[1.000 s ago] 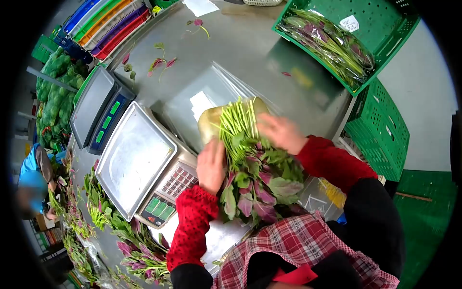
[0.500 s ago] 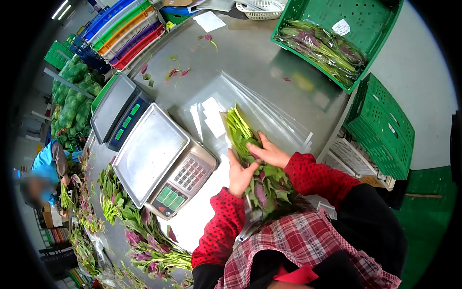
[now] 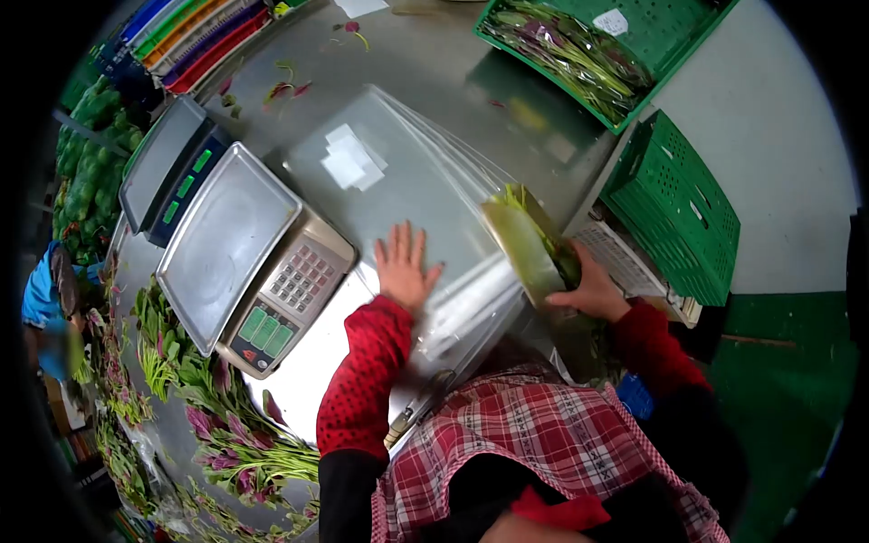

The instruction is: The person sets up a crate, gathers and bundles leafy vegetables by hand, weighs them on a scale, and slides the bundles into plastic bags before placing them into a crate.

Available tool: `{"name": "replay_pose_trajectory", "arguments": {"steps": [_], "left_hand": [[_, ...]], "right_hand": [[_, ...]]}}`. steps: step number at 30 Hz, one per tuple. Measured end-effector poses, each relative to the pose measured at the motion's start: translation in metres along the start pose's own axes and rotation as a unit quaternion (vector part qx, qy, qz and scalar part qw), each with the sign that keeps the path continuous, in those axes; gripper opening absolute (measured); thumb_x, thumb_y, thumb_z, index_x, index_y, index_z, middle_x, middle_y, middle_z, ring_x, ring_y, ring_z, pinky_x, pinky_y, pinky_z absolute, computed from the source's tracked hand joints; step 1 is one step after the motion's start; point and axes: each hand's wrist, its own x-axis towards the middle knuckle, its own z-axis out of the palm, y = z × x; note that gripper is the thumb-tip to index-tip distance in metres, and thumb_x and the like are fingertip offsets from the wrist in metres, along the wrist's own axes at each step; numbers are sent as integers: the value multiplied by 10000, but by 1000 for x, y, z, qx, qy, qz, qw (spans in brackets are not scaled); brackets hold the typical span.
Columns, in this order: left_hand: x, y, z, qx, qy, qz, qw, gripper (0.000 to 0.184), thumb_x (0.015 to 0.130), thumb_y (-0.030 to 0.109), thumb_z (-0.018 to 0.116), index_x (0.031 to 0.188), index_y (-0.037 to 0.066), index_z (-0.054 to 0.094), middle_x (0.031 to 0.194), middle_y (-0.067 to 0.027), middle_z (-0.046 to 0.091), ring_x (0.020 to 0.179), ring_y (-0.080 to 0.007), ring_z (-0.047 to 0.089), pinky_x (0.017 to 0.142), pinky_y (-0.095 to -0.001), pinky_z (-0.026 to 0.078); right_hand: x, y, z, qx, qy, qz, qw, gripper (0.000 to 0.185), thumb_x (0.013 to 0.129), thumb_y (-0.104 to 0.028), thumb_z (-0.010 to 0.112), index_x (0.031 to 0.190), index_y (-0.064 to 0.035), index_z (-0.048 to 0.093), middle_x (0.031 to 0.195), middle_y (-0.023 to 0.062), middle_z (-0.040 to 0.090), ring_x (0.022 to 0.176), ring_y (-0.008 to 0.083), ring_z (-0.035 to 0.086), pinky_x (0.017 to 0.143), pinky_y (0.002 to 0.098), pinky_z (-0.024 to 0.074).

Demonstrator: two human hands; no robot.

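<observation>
My left hand (image 3: 404,270) lies flat with its fingers spread on a stack of clear plastic bags (image 3: 398,172). Away to the right, my right hand (image 3: 593,288) grips a bagged bunch of leafy greens (image 3: 534,240), held tilted beyond the stack's edge. Pale stems show at the bag's upper end; its lower part hangs by the apron and is partly hidden. White paper labels (image 3: 351,161) rest on the bag stack. Just left of my left hand stands a scale (image 3: 272,299) with a keypad and a bare metal pan.
A second scale (image 3: 172,163) stands behind the first. Loose red-and-green leafy bunches (image 3: 244,443) lie at the table's left. A green crate (image 3: 543,54) with bagged greens is at the back right, above more green crates (image 3: 679,208). Another person (image 3: 50,299) is at far left.
The bagged greens have moved right, now in my right hand alone. My left hand has let go and come down on the bag stack. The view has shifted.
</observation>
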Motion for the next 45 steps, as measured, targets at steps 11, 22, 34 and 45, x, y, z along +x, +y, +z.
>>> {"name": "replay_pose_trajectory", "arguments": {"steps": [11, 22, 34, 45], "left_hand": [[16, 0, -1, -132, 150, 146, 969, 197, 720, 117, 681, 899, 35, 680, 1078, -145, 678, 1020, -321, 649, 858, -390, 536], [23, 3, -17, -252, 101, 38, 962, 117, 780, 126, 626, 801, 35, 697, 934, -137, 702, 927, -304, 676, 812, -369, 535], [21, 49, -110, -311, 122, -27, 942, 106, 860, 93, 614, 962, 68, 632, 820, -167, 676, 757, -338, 658, 681, -404, 507], [-36, 57, -21, -381, 236, -237, 862, 684, 802, 127, 632, 1381, -75, 329, 1293, -306, 474, 1166, -400, 499, 1010, -426, 374]], "right_hand": [[-40, -9, 21, -66, -47, 81, 993, 1056, 611, -366, 855, 1422, -2, 284, 1335, 282, 480, 1221, 408, 505, 1013, 404, 417], [-47, -13, 32, -99, -40, 72, 992, 1053, 620, -407, 837, 1424, -4, 290, 1344, 284, 467, 1186, 411, 528, 983, 416, 439], [-8, -51, 48, -225, -113, -29, 967, 1143, 639, -412, 794, 1497, -54, 129, 1444, 364, 268, 1076, 480, 571, 920, 453, 481], [43, -29, 109, 122, -12, 11, 992, 1024, 677, -255, 844, 1431, 98, 248, 1376, 244, 448, 1272, 297, 458, 1067, 329, 358]]}}
